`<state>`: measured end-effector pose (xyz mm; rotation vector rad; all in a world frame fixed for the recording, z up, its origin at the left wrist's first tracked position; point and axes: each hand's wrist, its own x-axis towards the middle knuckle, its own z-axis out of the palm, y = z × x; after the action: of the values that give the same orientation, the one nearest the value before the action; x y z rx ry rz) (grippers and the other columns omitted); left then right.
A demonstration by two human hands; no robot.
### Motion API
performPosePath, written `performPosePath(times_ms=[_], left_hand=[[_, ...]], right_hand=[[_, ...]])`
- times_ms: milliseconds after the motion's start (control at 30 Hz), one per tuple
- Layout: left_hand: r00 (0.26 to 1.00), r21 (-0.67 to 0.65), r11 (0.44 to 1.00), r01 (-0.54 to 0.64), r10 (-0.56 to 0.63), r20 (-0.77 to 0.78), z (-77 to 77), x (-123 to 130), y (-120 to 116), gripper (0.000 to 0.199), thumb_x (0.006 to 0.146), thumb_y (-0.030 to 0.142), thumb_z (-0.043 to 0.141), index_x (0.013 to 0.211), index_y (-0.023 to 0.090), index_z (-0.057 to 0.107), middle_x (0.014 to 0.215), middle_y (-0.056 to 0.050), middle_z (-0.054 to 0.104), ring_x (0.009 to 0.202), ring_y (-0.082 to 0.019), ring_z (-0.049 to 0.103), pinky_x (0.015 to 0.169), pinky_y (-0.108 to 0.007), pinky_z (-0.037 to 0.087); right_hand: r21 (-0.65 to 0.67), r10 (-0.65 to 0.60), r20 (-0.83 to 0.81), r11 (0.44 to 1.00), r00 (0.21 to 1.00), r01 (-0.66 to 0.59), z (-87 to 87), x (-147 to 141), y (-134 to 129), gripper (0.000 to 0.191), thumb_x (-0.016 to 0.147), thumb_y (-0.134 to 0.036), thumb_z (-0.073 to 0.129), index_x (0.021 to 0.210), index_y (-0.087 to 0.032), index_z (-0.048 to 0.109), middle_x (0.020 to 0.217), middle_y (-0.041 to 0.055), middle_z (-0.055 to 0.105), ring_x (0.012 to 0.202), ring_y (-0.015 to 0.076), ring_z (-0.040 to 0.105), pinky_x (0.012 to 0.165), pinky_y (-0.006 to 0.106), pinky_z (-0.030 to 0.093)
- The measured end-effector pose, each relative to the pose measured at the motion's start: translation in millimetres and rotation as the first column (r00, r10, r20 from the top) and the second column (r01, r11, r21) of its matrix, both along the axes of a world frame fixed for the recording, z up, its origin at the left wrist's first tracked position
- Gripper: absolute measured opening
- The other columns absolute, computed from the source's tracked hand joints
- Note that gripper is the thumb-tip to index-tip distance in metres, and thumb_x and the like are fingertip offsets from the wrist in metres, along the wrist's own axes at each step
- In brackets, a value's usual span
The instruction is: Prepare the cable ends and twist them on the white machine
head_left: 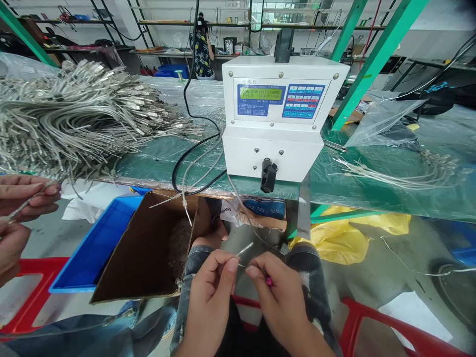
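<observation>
Above my lap, my left hand (pixel 213 285) pinches a thin pale cable (pixel 245 249) between thumb and forefinger, with the cable's end sticking out up and to the right. My right hand (pixel 280 287) is closed at the cable's fine wire, its fingertips a short way from those of the left. A small pink thing (pixel 269 281) shows between the right fingers; its kind is mostly hidden. Beyond the hands, on the bench edge, stands a white machine (pixel 273 144) with a lit display, a keypad and a black clamp-like head (pixel 268 174).
A large heap of grey cables (pixel 74 114) covers the bench's left. A few cables (pixel 405 171) lie right. Below are a cardboard box (pixel 148 248) and blue bin (pixel 100 233). A co-worker's hands (pixel 28 198) hold a cable at left. Green posts (pixel 379 62) rise behind.
</observation>
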<state>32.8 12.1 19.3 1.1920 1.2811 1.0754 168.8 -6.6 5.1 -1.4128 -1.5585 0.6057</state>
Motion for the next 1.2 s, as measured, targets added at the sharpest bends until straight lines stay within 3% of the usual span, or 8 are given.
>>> performPosePath(times_ms=[200, 300, 400, 533, 633, 1067, 1133, 1200], left_hand=[[1.000, -0.021, 1.000, 0.016, -0.016, 0.012, -0.9, 4.3, -0.1, 0.031, 0.091, 0.048, 0.058, 0.076, 0.022, 0.063, 0.056, 0.006, 0.043, 0.052, -0.011, 0.039, 0.049, -0.021, 0.036], [0.999, -0.062, 0.998, -0.020, 0.022, 0.030, -2.4, 2.4, 1.9, 0.034, 0.092, 0.051, 0.056, 0.076, 0.022, 0.062, 0.052, 0.007, 0.040, 0.051, -0.012, 0.037, 0.049, -0.022, 0.034], [0.996, -0.093, 0.995, -0.030, 0.037, 0.075, -5.1, 0.2, 3.7, 0.033, 0.092, 0.050, 0.057, 0.076, 0.022, 0.061, 0.052, 0.008, 0.041, 0.052, -0.011, 0.036, 0.052, -0.022, 0.033], [0.994, -0.082, 0.996, -0.019, 0.028, 0.104, -6.7, -0.3, 4.2, 0.033, 0.092, 0.048, 0.058, 0.073, 0.021, 0.058, 0.054, 0.007, 0.041, 0.052, -0.011, 0.036, 0.052, -0.022, 0.032], [0.994, -0.092, 0.996, -0.012, 0.022, 0.108, -5.8, -1.1, 2.9, 0.032, 0.093, 0.047, 0.058, 0.074, 0.021, 0.059, 0.053, 0.007, 0.040, 0.053, -0.011, 0.035, 0.053, -0.023, 0.033], [0.996, -0.100, 0.995, -0.013, 0.022, 0.090, -3.4, 1.0, -0.5, 0.031, 0.092, 0.049, 0.059, 0.078, 0.021, 0.062, 0.053, 0.007, 0.041, 0.051, -0.011, 0.037, 0.051, -0.022, 0.034], [0.995, -0.104, 0.994, -0.031, 0.040, 0.093, -3.9, -1.1, 0.8, 0.032, 0.093, 0.048, 0.057, 0.076, 0.022, 0.060, 0.052, 0.008, 0.040, 0.052, -0.011, 0.036, 0.051, -0.022, 0.033], [0.994, -0.100, 0.994, -0.048, 0.057, 0.097, -4.1, -2.9, 2.5, 0.032, 0.093, 0.047, 0.057, 0.074, 0.021, 0.059, 0.052, 0.007, 0.040, 0.052, -0.011, 0.035, 0.052, -0.022, 0.033]], right_hand=[[-0.026, -0.007, -0.030, 1.000, 1.000, 0.006, -2.8, 8.0, -3.5, 0.037, 0.101, -0.030, 0.044, 0.066, -0.020, 0.054, 0.058, -0.0039, 0.054, 0.053, 0.0094, 0.053, 0.051, 0.019, 0.037], [0.068, 0.014, 0.009, 0.998, 1.000, -0.015, -4.9, 14.3, -5.7, 0.015, 0.098, -0.029, 0.051, 0.098, -0.022, 0.064, 0.079, -0.0005, 0.068, 0.065, 0.0118, 0.063, 0.056, 0.019, 0.046], [0.181, -0.015, 0.127, 0.983, 0.992, -0.009, -6.9, 14.8, -5.1, 0.030, 0.092, -0.033, 0.063, 0.119, -0.022, 0.058, 0.097, 0.0040, 0.073, 0.072, 0.0140, 0.068, 0.050, 0.020, 0.048], [0.309, -0.044, 0.165, 0.951, 0.985, -0.009, -7.1, 8.5, -0.5, 0.014, 0.094, -0.024, 0.063, 0.108, -0.021, 0.062, 0.093, 0.0040, 0.074, 0.078, 0.0146, 0.071, 0.059, 0.021, 0.053], [0.295, -0.014, 0.100, 0.955, 0.995, -0.016, -6.7, 5.5, 1.7, 0.007, 0.095, -0.017, 0.060, 0.095, -0.022, 0.065, 0.085, 0.0015, 0.075, 0.076, 0.0139, 0.071, 0.068, 0.022, 0.053], [0.081, -0.037, 0.051, 0.996, 0.998, 0.033, -3.5, 8.4, -1.4, 0.039, 0.100, -0.026, 0.042, 0.062, -0.020, 0.051, 0.055, -0.0031, 0.052, 0.049, 0.0098, 0.051, 0.048, 0.021, 0.036], [0.130, -0.054, 0.085, 0.991, 0.995, 0.043, -2.2, 11.9, -3.8, 0.031, 0.100, -0.029, 0.044, 0.075, -0.020, 0.062, 0.067, 0.0003, 0.061, 0.057, 0.0117, 0.059, 0.053, 0.022, 0.044], [0.215, -0.103, 0.205, 0.975, 0.973, 0.058, 0.4, 13.6, -5.4, 0.022, 0.098, -0.034, 0.052, 0.104, -0.019, 0.067, 0.091, 0.0063, 0.069, 0.073, 0.0152, 0.068, 0.059, 0.023, 0.050]])
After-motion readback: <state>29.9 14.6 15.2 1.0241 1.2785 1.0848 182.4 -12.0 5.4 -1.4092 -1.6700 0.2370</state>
